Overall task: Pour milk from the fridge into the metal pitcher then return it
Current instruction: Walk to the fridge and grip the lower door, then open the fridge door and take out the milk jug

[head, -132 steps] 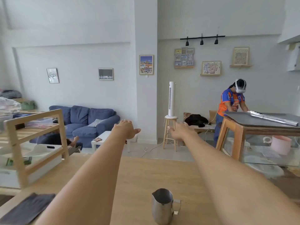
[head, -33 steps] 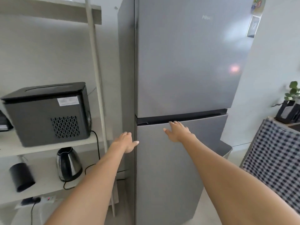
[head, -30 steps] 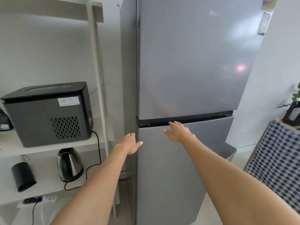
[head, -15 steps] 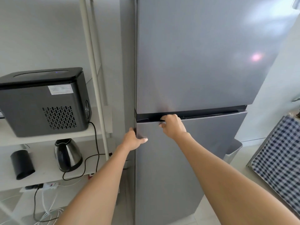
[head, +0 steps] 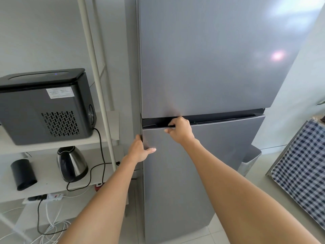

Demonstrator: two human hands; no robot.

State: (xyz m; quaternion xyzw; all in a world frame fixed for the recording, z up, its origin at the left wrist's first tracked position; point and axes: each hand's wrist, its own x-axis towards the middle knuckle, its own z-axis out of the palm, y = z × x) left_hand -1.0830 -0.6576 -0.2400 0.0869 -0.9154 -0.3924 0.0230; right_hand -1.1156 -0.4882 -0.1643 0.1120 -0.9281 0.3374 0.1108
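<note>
A tall grey two-door fridge [head: 211,59] fills the middle of the view. Both of its doors look closed. My right hand [head: 179,130] has its fingers hooked into the dark handle groove [head: 219,118] along the top of the lower door [head: 202,164]. My left hand [head: 139,150] grips that door's left edge, thumb on the front face. No milk or metal pitcher is in view.
Left of the fridge a white shelf unit [head: 52,147] carries a black boxy appliance [head: 45,104], a steel kettle [head: 72,163] and a black cylinder [head: 23,174], with cables and a power strip [head: 51,197] below. A checked cloth [head: 302,171] and a white bin [head: 249,161] are at right.
I turned from the table with the pitcher to the fridge. My right fingers went into the handle groove, and my left hand closed around the lower door's left edge.
</note>
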